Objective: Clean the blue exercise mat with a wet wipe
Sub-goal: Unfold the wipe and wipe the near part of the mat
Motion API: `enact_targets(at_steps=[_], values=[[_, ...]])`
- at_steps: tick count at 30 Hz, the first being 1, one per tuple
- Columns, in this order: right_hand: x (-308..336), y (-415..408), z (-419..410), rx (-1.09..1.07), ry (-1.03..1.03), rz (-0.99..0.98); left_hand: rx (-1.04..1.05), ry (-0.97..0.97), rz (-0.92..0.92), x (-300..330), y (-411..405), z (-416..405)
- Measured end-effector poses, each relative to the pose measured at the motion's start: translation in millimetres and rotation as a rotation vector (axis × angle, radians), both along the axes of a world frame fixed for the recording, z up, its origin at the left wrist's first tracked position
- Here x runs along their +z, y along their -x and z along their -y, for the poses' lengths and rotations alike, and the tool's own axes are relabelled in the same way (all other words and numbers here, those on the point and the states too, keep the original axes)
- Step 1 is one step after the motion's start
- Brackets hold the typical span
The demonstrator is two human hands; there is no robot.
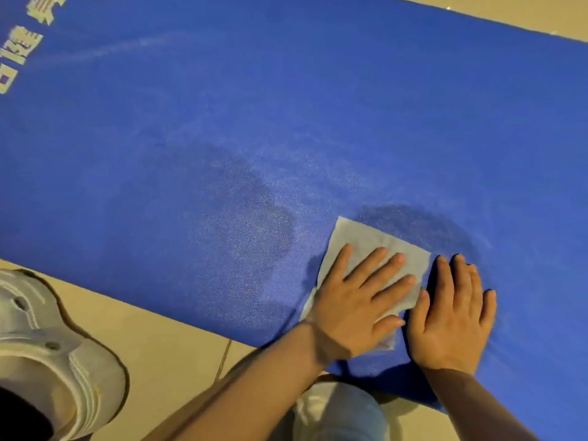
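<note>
- An indoor floor area, a home or an exercise room; which of the two cannot be told.
- A blue exercise mat (286,106) lies flat on a beige tiled floor (165,354).
- Pale printed characters (22,49) mark the mat's far end.
- A white sneaker (47,354) stands on the tiles beside it.

The blue exercise mat (286,106) lies flat on the floor with darker damp patches near its near edge, and a pale square wet wipe (366,240) is spread flat on it just inside that edge.
</note>
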State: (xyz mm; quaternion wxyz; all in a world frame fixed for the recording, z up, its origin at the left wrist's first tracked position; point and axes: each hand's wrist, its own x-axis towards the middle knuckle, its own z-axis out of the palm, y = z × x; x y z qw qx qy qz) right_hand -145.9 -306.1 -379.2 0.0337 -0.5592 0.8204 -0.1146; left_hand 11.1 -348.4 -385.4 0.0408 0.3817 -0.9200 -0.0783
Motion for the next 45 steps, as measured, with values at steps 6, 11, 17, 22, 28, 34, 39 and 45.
enact_targets(at_steps=[6,11,17,22,28,34,39,45], values=[[-1,1,-1,-0.004,0.004,-0.006,0.021,0.043,0.062,1,1,121],[-1,0,-1,-0.001,0.009,-0.02,0.456,-0.096,0.147,6,-25,207],[-1,-1,0,0.005,0.003,-0.034,0.518,-0.048,0.051,-1,-1,161],[-1,-1,1,-0.001,0.013,-0.029,0.228,0.039,-0.001,-4,14,79],[-2,-2,0,0.001,0.014,-0.027,0.276,-0.123,-0.342,18,2,40],[-2,-1,-1,0.001,0.011,-0.017,0.551,-0.045,-0.23,28,-68,17],[-2,-1,0,0.006,0.008,0.0,0.55,0.016,-0.006,10,-103,0],[2,-2,0,-0.005,-0.013,0.033,0.58,0.019,-0.026,12,-100,2]])
